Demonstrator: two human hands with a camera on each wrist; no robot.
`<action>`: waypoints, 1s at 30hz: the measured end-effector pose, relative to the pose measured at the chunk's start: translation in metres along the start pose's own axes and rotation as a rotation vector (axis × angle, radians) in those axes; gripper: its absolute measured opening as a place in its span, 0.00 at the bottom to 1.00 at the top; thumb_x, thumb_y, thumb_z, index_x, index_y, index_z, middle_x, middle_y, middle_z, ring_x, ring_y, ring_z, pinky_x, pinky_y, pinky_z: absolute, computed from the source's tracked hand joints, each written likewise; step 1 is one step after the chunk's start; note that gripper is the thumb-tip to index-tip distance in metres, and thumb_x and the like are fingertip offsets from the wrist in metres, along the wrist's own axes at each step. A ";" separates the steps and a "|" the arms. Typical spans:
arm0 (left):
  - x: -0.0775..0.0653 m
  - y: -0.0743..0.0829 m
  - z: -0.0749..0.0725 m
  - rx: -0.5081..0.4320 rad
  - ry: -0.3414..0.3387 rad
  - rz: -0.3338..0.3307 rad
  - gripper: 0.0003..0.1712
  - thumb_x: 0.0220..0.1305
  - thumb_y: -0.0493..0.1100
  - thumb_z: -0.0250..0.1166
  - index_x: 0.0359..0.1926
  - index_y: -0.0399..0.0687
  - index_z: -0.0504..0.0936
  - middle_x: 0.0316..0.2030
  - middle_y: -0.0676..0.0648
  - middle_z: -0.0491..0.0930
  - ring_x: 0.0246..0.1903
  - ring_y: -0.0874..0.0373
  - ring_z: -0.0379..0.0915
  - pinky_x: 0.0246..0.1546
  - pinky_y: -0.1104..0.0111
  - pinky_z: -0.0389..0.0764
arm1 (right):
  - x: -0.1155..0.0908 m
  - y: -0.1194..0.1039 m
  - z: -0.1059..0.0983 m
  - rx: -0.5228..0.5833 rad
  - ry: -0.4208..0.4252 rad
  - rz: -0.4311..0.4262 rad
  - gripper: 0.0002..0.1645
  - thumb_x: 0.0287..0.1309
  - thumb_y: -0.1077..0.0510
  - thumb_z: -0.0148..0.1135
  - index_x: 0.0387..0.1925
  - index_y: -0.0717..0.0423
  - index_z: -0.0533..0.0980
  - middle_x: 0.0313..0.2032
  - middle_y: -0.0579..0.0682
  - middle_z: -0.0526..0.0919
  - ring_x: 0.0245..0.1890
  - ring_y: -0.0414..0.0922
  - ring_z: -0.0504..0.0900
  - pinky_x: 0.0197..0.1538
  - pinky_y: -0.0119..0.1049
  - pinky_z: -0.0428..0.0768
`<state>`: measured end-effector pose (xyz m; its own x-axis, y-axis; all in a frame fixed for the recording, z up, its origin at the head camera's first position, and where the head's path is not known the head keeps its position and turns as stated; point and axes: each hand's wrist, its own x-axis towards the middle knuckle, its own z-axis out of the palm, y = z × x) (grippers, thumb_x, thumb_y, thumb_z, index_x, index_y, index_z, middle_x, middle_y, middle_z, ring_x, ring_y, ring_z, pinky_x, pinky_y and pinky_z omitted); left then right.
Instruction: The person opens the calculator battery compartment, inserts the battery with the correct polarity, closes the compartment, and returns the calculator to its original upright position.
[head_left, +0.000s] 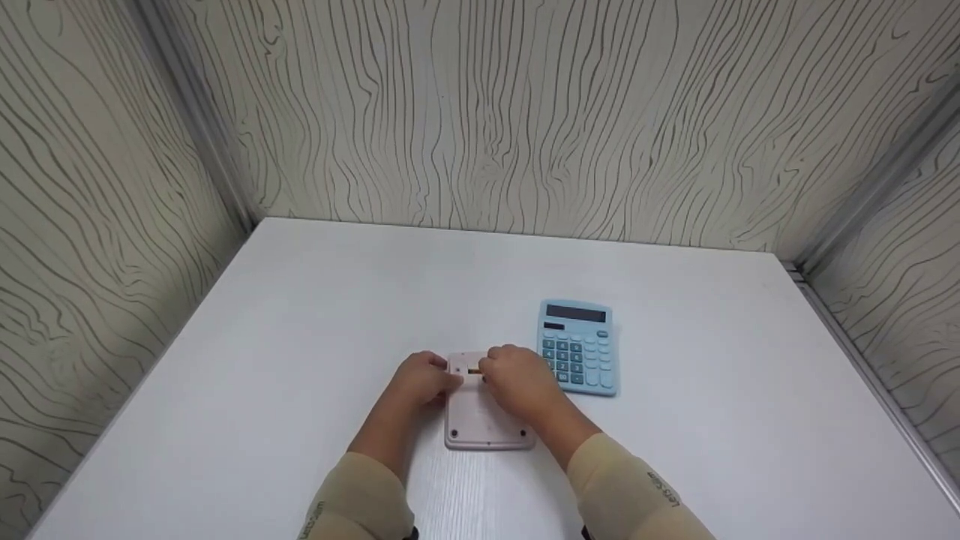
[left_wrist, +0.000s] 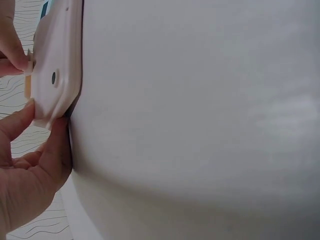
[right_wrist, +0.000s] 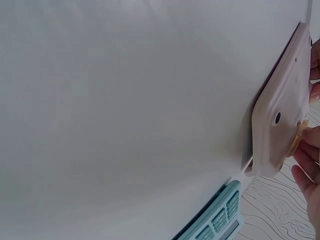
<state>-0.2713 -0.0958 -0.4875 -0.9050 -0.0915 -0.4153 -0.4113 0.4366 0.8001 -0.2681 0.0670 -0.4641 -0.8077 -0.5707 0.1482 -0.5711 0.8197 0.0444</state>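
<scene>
A pale pink calculator (head_left: 484, 416) lies face down on the white table, its back with small dark feet showing. My left hand (head_left: 421, 379) grips its far left corner, thumb on the back and fingers at the edge, as the left wrist view also shows. Over the far part of the back, my right hand (head_left: 517, 379) pinches a small pale battery cover (left_wrist: 29, 66) between thumb and fingertips. The cover stands tilted up from the back, beside a narrow opening (head_left: 473, 370). A tan strip (left_wrist: 27, 86) shows by the cover; its kind is unclear.
A blue calculator (head_left: 592, 360) lies face up just right of the pink one, close to the right hand. The white table (head_left: 360, 300) meets a wood-grain patterned panel (head_left: 480, 120) at the back, with similar panels at both sides.
</scene>
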 end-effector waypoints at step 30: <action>0.000 -0.001 0.001 -0.035 -0.012 0.008 0.24 0.52 0.40 0.66 0.50 0.37 0.73 0.37 0.43 0.77 0.33 0.55 0.75 0.34 0.67 0.78 | -0.023 0.011 0.015 0.125 0.000 -0.064 0.15 0.61 0.56 0.54 0.47 0.53 0.79 0.45 0.48 0.78 0.49 0.44 0.76 0.51 0.35 0.75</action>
<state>-0.2709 -0.0953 -0.4890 -0.9071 -0.0773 -0.4137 -0.4076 0.4059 0.8180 -0.2582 0.0885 -0.4817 -0.7692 -0.6213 0.1495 -0.6350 0.7693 -0.0702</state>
